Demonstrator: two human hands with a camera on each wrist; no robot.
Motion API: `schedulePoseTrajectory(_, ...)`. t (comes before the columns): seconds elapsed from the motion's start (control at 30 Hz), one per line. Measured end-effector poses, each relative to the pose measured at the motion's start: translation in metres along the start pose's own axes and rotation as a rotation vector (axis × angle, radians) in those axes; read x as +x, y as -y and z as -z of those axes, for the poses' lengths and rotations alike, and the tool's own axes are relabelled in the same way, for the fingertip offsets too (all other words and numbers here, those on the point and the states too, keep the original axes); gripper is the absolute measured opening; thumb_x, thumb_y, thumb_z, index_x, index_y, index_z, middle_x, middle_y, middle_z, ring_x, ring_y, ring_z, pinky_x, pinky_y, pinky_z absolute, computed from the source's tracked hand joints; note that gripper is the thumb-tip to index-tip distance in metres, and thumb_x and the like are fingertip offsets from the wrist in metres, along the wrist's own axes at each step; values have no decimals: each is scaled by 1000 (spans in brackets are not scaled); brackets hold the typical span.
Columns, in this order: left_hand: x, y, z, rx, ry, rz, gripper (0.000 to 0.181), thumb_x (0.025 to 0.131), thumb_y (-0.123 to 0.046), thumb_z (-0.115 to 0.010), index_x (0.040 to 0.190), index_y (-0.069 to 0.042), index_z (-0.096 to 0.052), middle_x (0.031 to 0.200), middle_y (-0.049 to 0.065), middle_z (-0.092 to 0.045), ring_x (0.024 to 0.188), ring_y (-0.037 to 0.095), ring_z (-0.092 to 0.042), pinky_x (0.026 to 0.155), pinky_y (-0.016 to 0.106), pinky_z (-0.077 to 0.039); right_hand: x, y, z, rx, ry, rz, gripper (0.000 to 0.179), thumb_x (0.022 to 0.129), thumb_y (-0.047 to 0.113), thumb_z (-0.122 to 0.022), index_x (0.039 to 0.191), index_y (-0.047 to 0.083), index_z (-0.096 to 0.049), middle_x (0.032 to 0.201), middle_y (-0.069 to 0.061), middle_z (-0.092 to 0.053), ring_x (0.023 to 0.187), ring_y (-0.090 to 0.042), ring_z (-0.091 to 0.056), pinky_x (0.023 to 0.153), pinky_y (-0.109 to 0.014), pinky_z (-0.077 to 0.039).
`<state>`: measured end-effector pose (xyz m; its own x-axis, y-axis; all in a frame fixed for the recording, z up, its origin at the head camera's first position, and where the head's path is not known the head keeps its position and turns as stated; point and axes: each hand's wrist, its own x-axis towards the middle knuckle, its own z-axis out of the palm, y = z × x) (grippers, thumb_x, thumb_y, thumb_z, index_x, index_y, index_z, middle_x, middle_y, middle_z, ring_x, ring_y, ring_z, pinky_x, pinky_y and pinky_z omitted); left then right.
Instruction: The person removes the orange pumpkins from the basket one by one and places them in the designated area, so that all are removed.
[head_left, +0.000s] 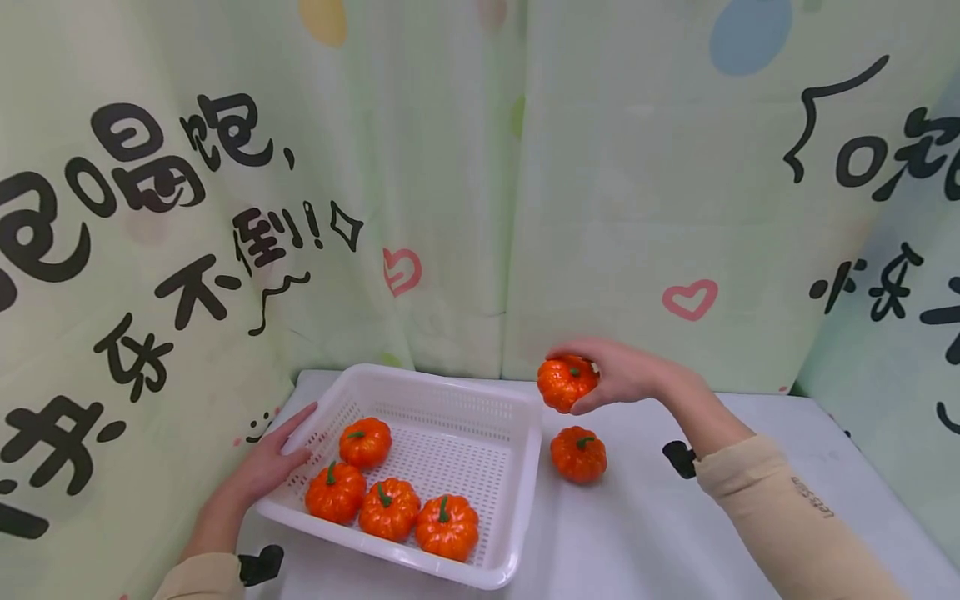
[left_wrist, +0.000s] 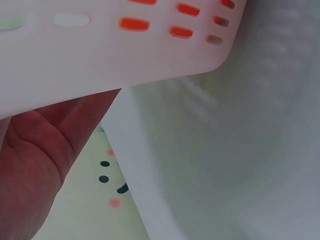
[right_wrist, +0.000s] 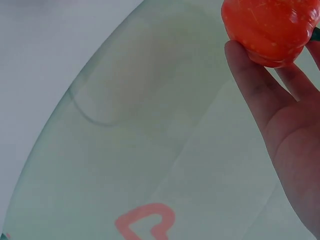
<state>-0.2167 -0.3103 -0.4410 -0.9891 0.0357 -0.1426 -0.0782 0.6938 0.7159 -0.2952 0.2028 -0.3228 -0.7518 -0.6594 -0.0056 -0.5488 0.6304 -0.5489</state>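
Note:
My right hand (head_left: 618, 375) holds an orange toy pumpkin (head_left: 564, 385) above the table, with fingers over its top and the thumb below. In the right wrist view, the fingers reach up around the glossy held pumpkin (right_wrist: 270, 30). Below it, another pumpkin (head_left: 578, 455) sits on the table beside the basket. My left hand (head_left: 258, 471) rests at the left rim of the white plastic basket (head_left: 528, 467), its fingers straight. In the left wrist view, the basket wall (left_wrist: 75, 60) hides the left fingertips. Several pumpkins (head_left: 390, 509) with green stems lie in the basket's left and front part.
A white-covered table (head_left: 660, 517) bears the basket and the loose pumpkin. Behind and at both sides hangs a pale green curtain (head_left: 600, 208) with black lettering and pink hearts. Dark straps (head_left: 678, 458) circle the wrists.

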Motion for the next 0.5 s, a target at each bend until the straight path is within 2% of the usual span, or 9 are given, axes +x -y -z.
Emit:
schedulePoseTrajectory(0.23, 1, 0, 2, -2, 1, -4, 72, 101, -22, -58, 162, -16, -21, 161, 30, -20, 138, 56, -30, 96, 64, -47, -22, -25, -5, 14, -21, -61, 63, 80, 19, -85, 137, 15, -58, 125, -3, -59, 113, -27, -55, 84, -38, -56)
schedulePoseTrajectory(0.5, 0, 1, 2, -13, 10, 0, 72, 101, -23, -58, 162, -16, -20, 160, 31, -20, 138, 56, -29, 97, 65, -47, -47, -50, -18, 55, -25, -173, 71, 79, 24, -86, 142, 12, -55, 127, -7, -59, 114, -31, -55, 84, -42, -57)
